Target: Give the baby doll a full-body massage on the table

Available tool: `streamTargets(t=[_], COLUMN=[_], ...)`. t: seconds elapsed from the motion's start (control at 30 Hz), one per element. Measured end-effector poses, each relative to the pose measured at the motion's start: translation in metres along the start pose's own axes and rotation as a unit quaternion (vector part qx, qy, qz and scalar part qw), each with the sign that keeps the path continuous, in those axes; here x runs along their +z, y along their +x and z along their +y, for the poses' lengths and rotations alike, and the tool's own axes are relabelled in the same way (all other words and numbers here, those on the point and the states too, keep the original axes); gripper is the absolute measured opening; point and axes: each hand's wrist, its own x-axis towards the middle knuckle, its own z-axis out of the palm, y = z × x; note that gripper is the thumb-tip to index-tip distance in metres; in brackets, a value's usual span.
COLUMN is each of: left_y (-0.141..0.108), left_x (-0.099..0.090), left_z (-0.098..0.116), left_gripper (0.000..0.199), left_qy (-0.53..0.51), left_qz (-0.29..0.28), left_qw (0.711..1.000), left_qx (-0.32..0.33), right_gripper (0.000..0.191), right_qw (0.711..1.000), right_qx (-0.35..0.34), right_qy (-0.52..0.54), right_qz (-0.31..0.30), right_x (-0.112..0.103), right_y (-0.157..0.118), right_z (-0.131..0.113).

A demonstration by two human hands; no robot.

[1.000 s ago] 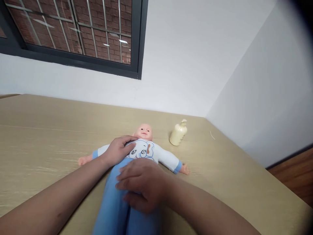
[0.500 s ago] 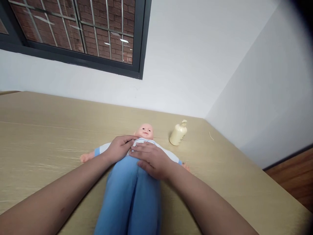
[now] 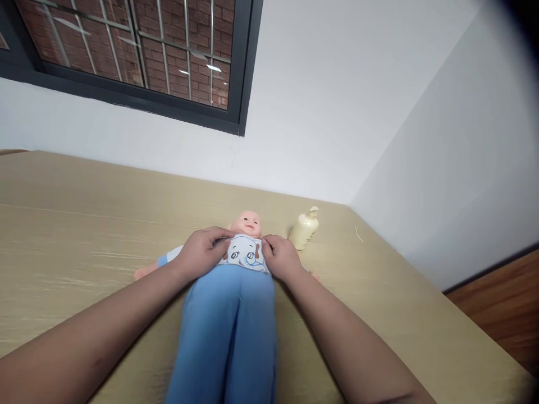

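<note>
A baby doll [image 3: 249, 225] lies on its back on the wooden table, its head toward the wall. It wears a white shirt [image 3: 244, 252] with an elephant face on the chest and blue trousers [image 3: 229, 325]. At the shirt's left shoulder area, my left hand [image 3: 205, 251] is closed, its fingertips pressed together on the cloth near the doll's neck. My right hand [image 3: 281, 256] has its fingers curled and pinches the shirt's right edge by the other shoulder. The doll's arms are partly hidden behind my hands and forearms.
A cream pump bottle [image 3: 305, 230] stands on the table [image 3: 105, 191] to the right of the doll's head. A thin pale strand [image 3: 358, 234] lies farther right. White walls and a barred window rise behind the table.
My right hand has moved off the doll's chest to the right and its fingers have closed on the shirt edge, uncovering the elephant print. My left hand has stayed nearly in place.
</note>
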Motion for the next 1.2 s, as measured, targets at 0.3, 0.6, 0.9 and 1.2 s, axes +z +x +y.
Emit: streamTargets(t=[0.3, 0.6, 0.9, 1.2], left_y=[-0.033, -0.022, -0.002, 0.002], left_x=[0.002, -0.004, 0.002, 0.000], left_z=[0.081, 0.060, 0.004, -0.006], left_gripper=[0.015, 0.042, 0.046, 0.046], left_qy=[-0.085, 0.056, -0.011, -0.023], left_qz=[-0.191, -0.251, -0.109, -0.070], left_qw=[0.926, 0.934, 0.992, 0.997], left_qx=[0.316, 0.246, 0.067, -0.004], right_gripper=[0.041, 0.040, 0.039, 0.021], right_qw=[0.997, 0.996, 0.997, 0.995], right_qx=[0.054, 0.048, 0.044, -0.015], right_qy=[-0.004, 0.021, -0.005, 0.089], right_qz=[-0.057, -0.073, -0.059, 0.051], right_x=[-0.001, -0.002, -0.001, 0.000], right_y=[0.007, 0.006, 0.006, 0.001], right_z=[0.004, 0.003, 0.002, -0.002])
